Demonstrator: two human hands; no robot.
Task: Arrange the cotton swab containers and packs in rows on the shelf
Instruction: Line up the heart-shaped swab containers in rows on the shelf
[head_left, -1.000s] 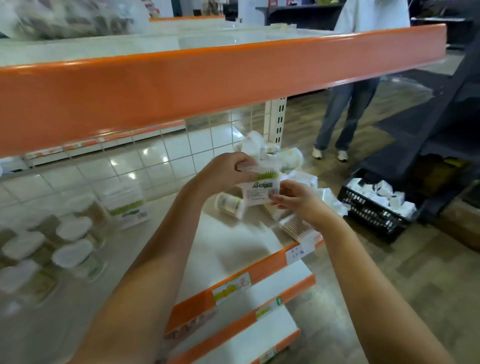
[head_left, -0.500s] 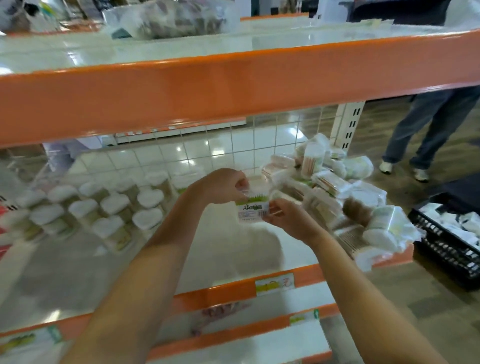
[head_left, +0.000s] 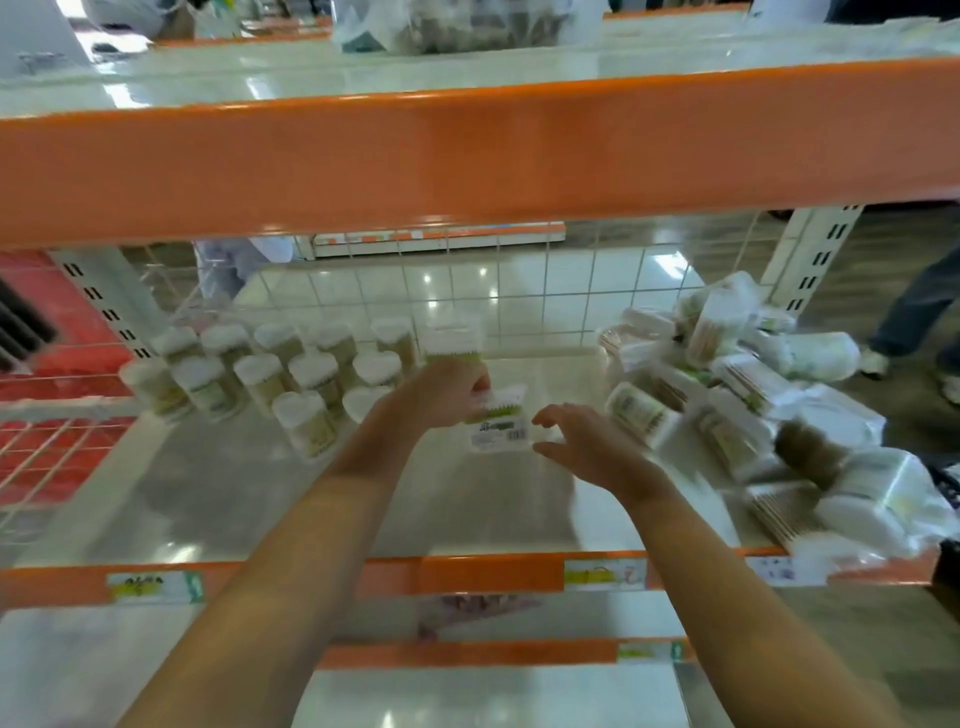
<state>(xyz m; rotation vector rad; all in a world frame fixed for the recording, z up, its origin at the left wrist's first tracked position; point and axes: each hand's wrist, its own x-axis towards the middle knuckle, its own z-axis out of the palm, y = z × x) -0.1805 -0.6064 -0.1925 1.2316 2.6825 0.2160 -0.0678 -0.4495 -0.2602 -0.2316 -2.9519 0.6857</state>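
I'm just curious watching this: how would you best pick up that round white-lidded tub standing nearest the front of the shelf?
Take the front tub by its round sides just under the white lid, coming from the front or above. It stands upright, its front open, and neighbours crowd behind it.

Both forearms bare, reaching up from the lower edge toward the frame's centre. Left hand curled, fingers and thumb clamped round a small pack (label facing the camera). Right hand just right of it, fingers spread and loosely bent, holding nothing, fingertips close to the pack's right edge.
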